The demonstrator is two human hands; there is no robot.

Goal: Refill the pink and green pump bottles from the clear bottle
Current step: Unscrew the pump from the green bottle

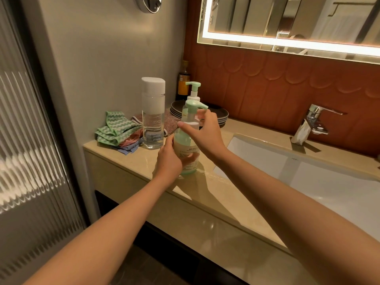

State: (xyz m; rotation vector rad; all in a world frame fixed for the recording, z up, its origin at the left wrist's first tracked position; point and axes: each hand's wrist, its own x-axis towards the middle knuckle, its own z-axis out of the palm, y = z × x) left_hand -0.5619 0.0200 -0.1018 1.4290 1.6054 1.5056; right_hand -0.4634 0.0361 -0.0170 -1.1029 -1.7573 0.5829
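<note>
On the worktop [205, 194] the green pump bottle [186, 149] stands upright, left hand [169, 161] wrapped around its body, right hand [202, 131] pinching its white collar

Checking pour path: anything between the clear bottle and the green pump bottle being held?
Nothing visible. The clear bottle stands capped just left of the green pump bottle; counter between them is bare. That bottle's pump is still on.

green pump bottle [187, 149] upright on the counter, clear bottle [153, 120] just behind, capped.
</note>
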